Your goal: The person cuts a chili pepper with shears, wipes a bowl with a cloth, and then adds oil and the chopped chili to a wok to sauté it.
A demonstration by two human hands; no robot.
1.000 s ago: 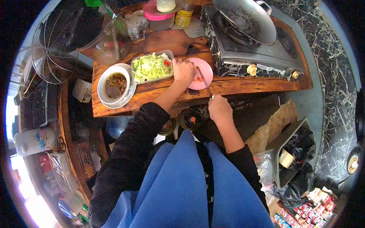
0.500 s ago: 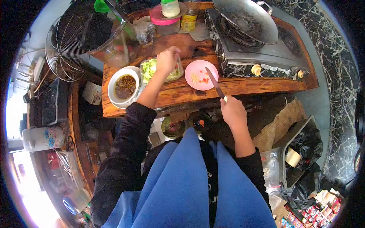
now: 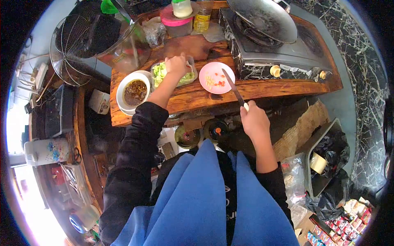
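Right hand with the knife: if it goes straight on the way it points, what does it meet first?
Probably the pink plate: the knife in the right hand points at it, its tip over the plate in the picture. Height above it is unclear.

The left arm [image 3: 161, 92], its black sleeve [image 3: 137, 139] drawn back off the forearm, reached forward with the wrist bent down. The left grip [image 3: 177, 65] hung back-up, fingers curled under and hidden. The right arm [image 3: 266, 151] stretched forward, forearm bare, and the right grip [image 3: 254, 119] was clenched in a fist. The two grips were well apart.
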